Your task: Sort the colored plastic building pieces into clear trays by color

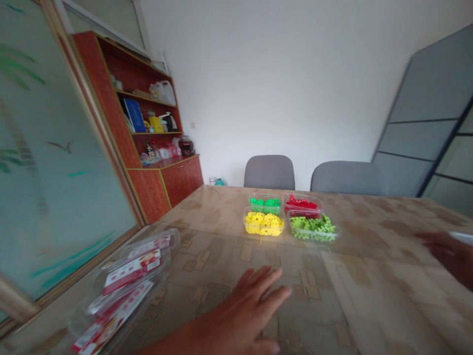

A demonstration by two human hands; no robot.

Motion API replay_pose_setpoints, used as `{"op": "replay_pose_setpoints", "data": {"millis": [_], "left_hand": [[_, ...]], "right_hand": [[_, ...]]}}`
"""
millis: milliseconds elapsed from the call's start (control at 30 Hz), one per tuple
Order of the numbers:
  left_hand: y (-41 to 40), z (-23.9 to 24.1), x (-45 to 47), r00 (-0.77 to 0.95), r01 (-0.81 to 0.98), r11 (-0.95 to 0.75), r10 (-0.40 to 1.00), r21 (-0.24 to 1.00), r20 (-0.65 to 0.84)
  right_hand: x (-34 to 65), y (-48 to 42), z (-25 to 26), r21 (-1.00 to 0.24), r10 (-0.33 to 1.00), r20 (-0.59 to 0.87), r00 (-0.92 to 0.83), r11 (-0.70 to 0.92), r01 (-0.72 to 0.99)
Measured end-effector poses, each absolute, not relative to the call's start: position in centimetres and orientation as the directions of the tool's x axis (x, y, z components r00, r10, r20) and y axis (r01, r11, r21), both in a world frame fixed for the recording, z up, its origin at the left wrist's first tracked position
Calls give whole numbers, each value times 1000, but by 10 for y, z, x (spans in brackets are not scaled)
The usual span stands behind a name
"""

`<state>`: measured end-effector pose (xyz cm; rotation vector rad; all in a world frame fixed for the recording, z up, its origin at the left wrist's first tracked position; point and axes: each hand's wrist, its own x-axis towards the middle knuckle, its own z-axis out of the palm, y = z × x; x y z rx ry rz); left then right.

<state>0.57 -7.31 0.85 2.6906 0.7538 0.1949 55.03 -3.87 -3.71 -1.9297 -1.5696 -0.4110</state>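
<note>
My left hand (pixel 251 305) is over the near middle of the table, palm down, fingers spread, holding nothing visible. At the right edge my right hand (pixel 451 254) shows in part and blurred, its fingers stretched to the left. A pale rim of something (pixel 461 238) lies just beyond it; I cannot make out what it is. Ahead of the left hand stand clear plastic boxes of small plastic pieces: yellow pieces (pixel 264 224) and light green pieces (pixel 313 227) in front, green pieces (pixel 265 204) and red pieces (pixel 301 203) behind.
Clear plastic lids with red and white labels (pixel 133 268) lie overlapping at the table's left side. Two grey chairs (pixel 269 171) stand beyond the patterned table (pixel 369 276). A red-brown cabinet (pixel 181 180) with shelves is at the back left, beside a frosted glass panel (pixel 55 162).
</note>
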Motion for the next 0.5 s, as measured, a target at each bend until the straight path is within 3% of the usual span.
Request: {"op": "replay_pose_setpoints", "data": {"millis": [33,133,200,367,500], "left_hand": [[-70,15,-2,828,510,-783,559,356,43],[-52,26,-29,733,621,-715,675,321,86],[-37,27,-48,670,686,-667,735,290,103],[-5,23,-87,568,771,-579,813,265,126],[9,17,-99,484,838,-511,859,194,169]], "right_hand": [[523,-35,-33,-298,809,552,202,-35,954],[428,-34,-18,-601,924,374,81,176,779],[363,-41,-10,-689,945,324,-52,273,671],[241,-71,-14,-617,846,237,-478,511,599],[209,-85,-30,-559,755,219,-618,616,555]]}}
